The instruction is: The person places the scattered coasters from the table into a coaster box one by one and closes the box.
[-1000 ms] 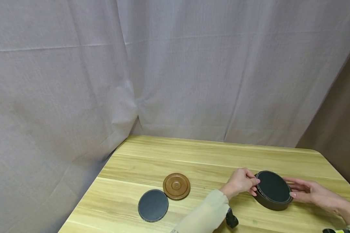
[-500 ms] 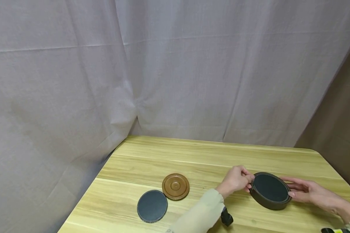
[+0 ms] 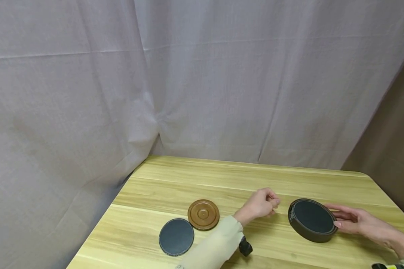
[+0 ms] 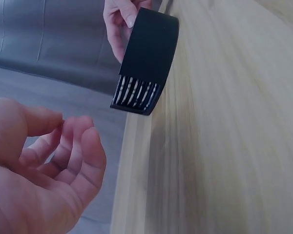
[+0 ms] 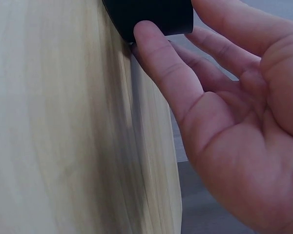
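Note:
On the right of the table in the head view stands a round dark holder (image 3: 312,220) with a black disc on top. Through an opening in its side, the left wrist view shows several stacked edges (image 4: 136,92). My right hand (image 3: 365,224) grips the holder's right side, thumb in front and fingers behind; the right wrist view shows its fingers against the dark wall (image 5: 158,14). My left hand (image 3: 260,203) is in the air left of the holder, apart from it, fingers loosely curled with nothing in them.
A brown wooden disc (image 3: 203,215) with raised rings lies at the middle left of the wooden table (image 3: 195,175). Beside it, nearer the front, a black round coaster (image 3: 176,237) lies flat. A grey curtain (image 3: 205,93) hangs behind the table.
The black disc on the holder went from tilted and raised to lying level. My left hand has let go of it and moved left. My right hand has stayed on the holder.

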A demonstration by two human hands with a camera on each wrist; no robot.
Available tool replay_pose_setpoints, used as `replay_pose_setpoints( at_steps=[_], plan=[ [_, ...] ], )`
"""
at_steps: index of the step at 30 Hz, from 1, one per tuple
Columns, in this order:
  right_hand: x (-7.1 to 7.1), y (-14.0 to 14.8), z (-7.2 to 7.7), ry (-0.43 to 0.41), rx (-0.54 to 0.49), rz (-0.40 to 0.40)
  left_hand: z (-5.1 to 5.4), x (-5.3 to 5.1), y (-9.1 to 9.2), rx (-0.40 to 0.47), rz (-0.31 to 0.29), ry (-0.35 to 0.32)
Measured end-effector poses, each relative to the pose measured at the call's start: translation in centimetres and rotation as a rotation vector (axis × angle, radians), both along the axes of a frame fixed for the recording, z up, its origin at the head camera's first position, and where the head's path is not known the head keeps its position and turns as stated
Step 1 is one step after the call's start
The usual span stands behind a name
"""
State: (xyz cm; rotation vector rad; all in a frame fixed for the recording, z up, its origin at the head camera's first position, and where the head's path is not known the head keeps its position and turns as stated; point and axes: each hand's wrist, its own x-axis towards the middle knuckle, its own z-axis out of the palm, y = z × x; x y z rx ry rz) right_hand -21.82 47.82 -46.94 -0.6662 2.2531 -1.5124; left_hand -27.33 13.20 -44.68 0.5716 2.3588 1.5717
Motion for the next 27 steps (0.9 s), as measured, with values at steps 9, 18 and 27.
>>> replay_pose_setpoints(
  at_steps=[9,18,27],
  plan=[
    [0.1,-0.1,0.2,-0.048,-0.019,0.002,0.1,0.5,-2.8,-0.023,-0.075,0.011],
    [0.0,-0.2,0.2,-0.045,-0.004,-0.017,0.7,1.3,-4.9,-0.055,-0.130,0.068],
    [-0.2,-0.2,0.0,-0.058,-0.019,-0.014,0.6,1.0,-8.4,-0.068,-0.136,0.037]
  ],
)
